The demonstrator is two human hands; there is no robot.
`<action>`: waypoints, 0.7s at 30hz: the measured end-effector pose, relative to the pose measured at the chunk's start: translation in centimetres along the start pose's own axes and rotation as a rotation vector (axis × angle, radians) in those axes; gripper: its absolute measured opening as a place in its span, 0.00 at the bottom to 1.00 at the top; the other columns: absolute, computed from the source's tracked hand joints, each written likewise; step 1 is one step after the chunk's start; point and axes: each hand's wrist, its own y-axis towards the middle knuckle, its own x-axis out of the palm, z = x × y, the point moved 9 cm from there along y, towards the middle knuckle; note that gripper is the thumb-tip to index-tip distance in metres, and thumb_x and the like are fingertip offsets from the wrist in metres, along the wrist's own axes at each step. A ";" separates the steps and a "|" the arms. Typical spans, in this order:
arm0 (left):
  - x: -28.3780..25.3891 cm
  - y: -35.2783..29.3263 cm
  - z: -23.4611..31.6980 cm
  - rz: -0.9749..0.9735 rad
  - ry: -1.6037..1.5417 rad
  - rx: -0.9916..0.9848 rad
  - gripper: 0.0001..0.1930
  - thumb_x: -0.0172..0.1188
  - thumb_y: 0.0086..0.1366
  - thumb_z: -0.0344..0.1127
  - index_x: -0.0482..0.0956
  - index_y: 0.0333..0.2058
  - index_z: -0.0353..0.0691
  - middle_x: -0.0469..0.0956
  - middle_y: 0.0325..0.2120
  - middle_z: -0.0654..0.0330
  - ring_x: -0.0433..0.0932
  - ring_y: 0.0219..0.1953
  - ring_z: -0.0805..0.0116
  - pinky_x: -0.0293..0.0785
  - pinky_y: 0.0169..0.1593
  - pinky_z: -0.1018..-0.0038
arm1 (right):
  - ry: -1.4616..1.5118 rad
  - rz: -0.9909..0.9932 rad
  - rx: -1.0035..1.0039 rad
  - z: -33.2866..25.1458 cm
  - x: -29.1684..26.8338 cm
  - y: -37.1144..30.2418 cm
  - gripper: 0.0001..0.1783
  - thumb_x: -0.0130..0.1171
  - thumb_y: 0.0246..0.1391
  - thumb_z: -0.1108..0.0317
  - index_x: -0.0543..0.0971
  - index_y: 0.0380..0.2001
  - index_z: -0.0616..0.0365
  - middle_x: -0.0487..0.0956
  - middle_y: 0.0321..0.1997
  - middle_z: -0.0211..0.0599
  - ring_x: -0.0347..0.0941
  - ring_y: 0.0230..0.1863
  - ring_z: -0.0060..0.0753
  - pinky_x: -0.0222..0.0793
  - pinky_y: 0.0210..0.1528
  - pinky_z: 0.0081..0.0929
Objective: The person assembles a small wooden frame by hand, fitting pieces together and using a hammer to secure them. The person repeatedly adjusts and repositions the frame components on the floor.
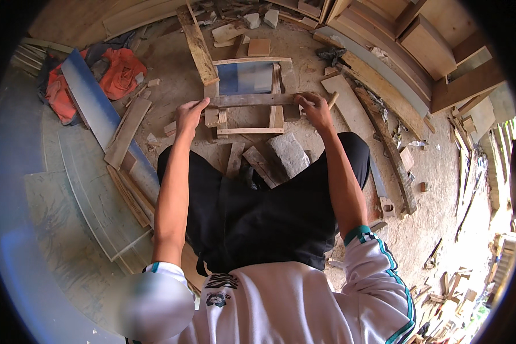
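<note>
1. squatting over a dirt floor (436, 172), the person has both hands out on a small wooden frame (249, 97) of nailed slats, which lies flat on the ground just ahead of the knees.
2. the left hand (189, 114) rests on the left end of the frame's cross slat (252, 100); its fingers (199, 104) curl loosely over the end, touching the wood more than clamping it.
3. the right hand (314, 109) sits at the slat's right end, its fingers closed around a short wooden handle (332, 100) that pokes out beyond them to the right; what tool it belongs to is hidden.
4. between the two sets of fingers the slat runs straight across; beyond the fingers a blue panel (245, 77) fills the far half of the frame.
5. nearer the body than the fingers lie a grey stone (288, 153) and loose offcuts (259, 165).
6. out past the left fingers sit a long blue board (94, 103) and an orange cloth (117, 71); out past the right fingers planks (384, 92) are piled.
7. judging by its thin slats, the frame should be light and stiff but likely to rack or split at the joints, with rough, splintery edges that are not slippery.
8. the safest hold looks like both ends of the cross slat, near where it meets the uprights, not the thin lower strip.
</note>
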 end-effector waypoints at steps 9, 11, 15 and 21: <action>0.1 -0.2 0.4 0.052 0.094 -0.007 0.15 0.69 0.57 0.40 0.84 0.37 0.33 0.80 0.30 0.62 0.77 0.31 0.76 0.74 0.33 0.75 | 0.267 -0.107 0.220 0.4 1.1 -1.1 0.18 0.62 0.57 0.57 0.81 0.44 0.58 0.81 0.42 0.34 0.75 0.40 0.24 0.71 0.38 0.23; -0.1 -0.1 0.1 0.048 0.082 -0.006 0.15 0.69 0.58 0.39 0.84 0.38 0.33 0.81 0.31 0.62 0.78 0.31 0.75 0.74 0.33 0.75 | 0.402 -0.104 0.282 0.9 1.9 -1.2 0.17 0.63 0.56 0.58 0.80 0.43 0.59 0.81 0.41 0.33 0.74 0.39 0.24 0.70 0.37 0.23; -0.4 0.4 -0.9 0.036 0.054 -0.033 0.15 0.68 0.58 0.39 0.83 0.40 0.34 0.81 0.33 0.62 0.80 0.33 0.72 0.76 0.36 0.73 | 0.410 -0.113 0.316 1.0 2.3 -1.0 0.17 0.63 0.56 0.58 0.80 0.42 0.58 0.80 0.40 0.33 0.73 0.38 0.23 0.69 0.37 0.23; -0.4 0.1 -0.5 0.050 0.054 0.003 0.17 0.68 0.58 0.41 0.84 0.39 0.33 0.78 0.25 0.66 0.74 0.29 0.77 0.71 0.34 0.75 | 0.394 -0.073 0.269 1.2 2.2 -0.8 0.17 0.62 0.57 0.58 0.80 0.44 0.58 0.81 0.44 0.37 0.73 0.42 0.25 0.68 0.41 0.22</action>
